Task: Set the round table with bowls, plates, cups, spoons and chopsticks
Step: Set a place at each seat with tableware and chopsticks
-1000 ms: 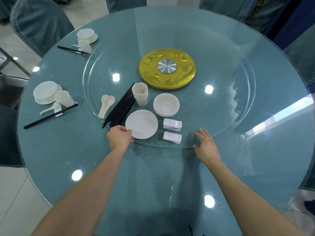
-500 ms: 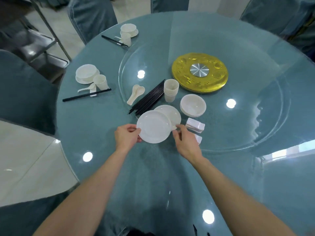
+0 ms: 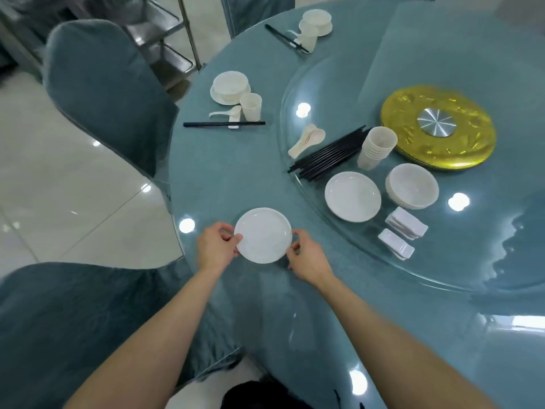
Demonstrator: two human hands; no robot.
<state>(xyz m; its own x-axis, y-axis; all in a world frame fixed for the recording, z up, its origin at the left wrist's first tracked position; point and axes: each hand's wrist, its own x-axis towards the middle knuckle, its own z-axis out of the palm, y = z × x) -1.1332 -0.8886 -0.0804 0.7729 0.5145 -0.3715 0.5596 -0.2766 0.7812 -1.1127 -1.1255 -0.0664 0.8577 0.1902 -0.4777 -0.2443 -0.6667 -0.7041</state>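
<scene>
A white plate lies low over the round table's near-left edge, held by both hands. My left hand grips its left rim and my right hand its right rim. On the glass turntable stand the remaining plates, stacked bowls, stacked cups, black chopsticks, spoons and white chopstick rests.
Two laid place settings stand at the table's left rim: the near setting and the far setting. A gold disc marks the centre. Blue covered chairs stand at the left, and a metal cart behind.
Both hands lifted the top plate off the stack and carried it left to the table's edge. The view swung left.
</scene>
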